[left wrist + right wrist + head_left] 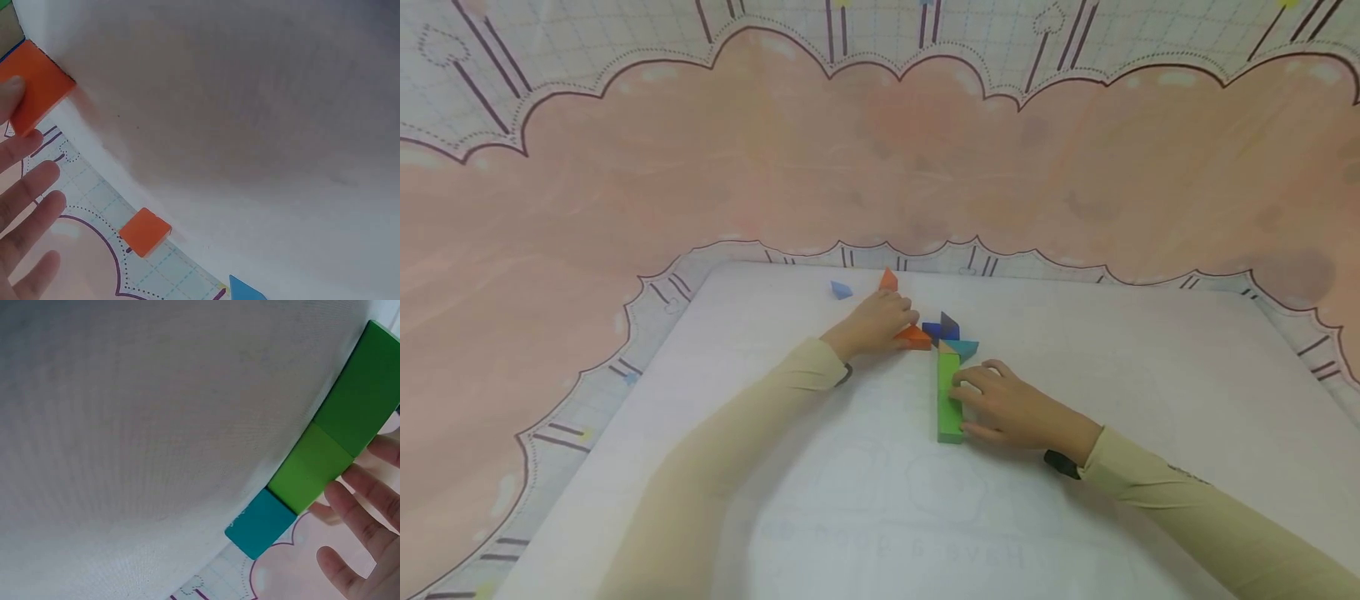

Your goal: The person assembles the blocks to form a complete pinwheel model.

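In the head view my left hand pinches an orange triangular block at the left end of a group of blocks. The left wrist view has the thumb on the face of this orange block, the index fingertip at its edge and the other fingers spread. My right hand rests beside two green blocks lined up end to end, its fingertips at their right side. In the right wrist view its fingers lie extended along the green blocks, beyond which is a teal block.
Beyond the green blocks lie a teal triangular block, a blue block and a dark blue triangular block. Past my left hand are another orange block and a light blue block. Patterned cloth borders the white tabletop.
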Available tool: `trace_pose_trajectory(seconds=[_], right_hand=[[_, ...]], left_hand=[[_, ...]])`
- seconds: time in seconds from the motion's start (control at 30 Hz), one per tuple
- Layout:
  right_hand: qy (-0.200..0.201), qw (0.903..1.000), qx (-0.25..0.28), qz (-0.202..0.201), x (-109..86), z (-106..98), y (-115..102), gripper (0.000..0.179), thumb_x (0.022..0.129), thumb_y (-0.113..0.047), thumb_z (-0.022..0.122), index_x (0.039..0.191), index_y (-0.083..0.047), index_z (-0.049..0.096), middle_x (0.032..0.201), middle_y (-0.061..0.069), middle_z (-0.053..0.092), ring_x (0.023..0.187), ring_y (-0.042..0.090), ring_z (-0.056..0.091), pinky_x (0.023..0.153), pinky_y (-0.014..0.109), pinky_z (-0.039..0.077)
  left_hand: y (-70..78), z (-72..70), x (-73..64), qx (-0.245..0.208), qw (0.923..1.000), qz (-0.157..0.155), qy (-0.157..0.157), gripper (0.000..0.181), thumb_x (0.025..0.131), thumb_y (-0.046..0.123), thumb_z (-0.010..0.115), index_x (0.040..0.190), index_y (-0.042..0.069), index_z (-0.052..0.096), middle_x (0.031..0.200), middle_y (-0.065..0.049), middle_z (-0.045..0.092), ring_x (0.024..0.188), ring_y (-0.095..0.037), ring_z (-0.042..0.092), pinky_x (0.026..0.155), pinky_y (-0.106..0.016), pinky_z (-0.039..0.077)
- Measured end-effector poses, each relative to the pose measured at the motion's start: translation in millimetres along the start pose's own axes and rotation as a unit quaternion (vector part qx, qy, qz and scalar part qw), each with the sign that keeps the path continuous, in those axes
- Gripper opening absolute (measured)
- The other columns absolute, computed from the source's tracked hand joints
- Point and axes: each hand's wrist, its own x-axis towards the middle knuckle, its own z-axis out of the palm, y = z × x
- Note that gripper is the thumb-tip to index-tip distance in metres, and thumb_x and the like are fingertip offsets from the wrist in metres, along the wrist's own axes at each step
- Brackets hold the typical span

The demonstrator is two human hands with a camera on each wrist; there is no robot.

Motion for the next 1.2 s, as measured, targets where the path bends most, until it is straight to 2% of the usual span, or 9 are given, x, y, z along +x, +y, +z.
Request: trace_pose_trajectory(seconds=[0.2,0.67,0.93,1.2], right_hand=[[0.004,1.0000,-0.003,-0.002,0.0,-0.2,-0.2,0.042,0.089,-0.038,0.060,0.122,-0.012,0.058,0.123,0.007,0.057,0.117,0.021,0.052,0.101,0.047,0.041],[-0.001,0.9999,-0.010,0.002,-0.5,0.0,-0.9,0.042,0.089,-0.039,0.059,0.122,-0.012,0.057,0.124,0.006,0.057,0.118,0.021,0.052,0.102,0.046,0.040],[0.003,1.0000,-0.008,-0.001,-0.6,1.2,-0.1,0.042,0.090,-0.038,0.058,0.122,-0.012,0.057,0.124,0.006,0.057,0.118,0.021,0.052,0.102,0.046,0.040],[0.006,1.0000,-0.004,-0.003,-1.2,1.6,0.7,0.042,0.089,-0.038,0.059,0.122,-0.012,0.057,0.124,0.006,0.056,0.117,0.020,0.052,0.102,0.046,0.040]], left_hand=[[1.6,0.8,3.6,-0.004,1.0000,-0.006,-0.007,0.033,0.088,0.038,0.063,0.110,0.012,0.063,0.099,-0.003,0.063,0.094,-0.020,0.055,0.098,-0.036,0.042],[6.0,3.2,9.8,0.005,1.0000,-0.008,0.001,0.037,0.088,0.038,0.063,0.113,0.011,0.063,0.100,-0.003,0.063,0.094,-0.020,0.057,0.096,-0.036,0.043],[7.5,1.6,8.4,0.019,0.9996,-0.022,0.003,0.032,0.088,0.040,0.061,0.098,0.010,0.065,0.093,-0.004,0.061,0.090,-0.021,0.055,0.096,-0.038,0.042],[9.7,1.5,9.5,0.023,0.9995,-0.022,-0.003,0.033,0.088,0.040,0.062,0.102,0.010,0.066,0.095,-0.003,0.062,0.091,-0.020,0.055,0.096,-0.036,0.043]])
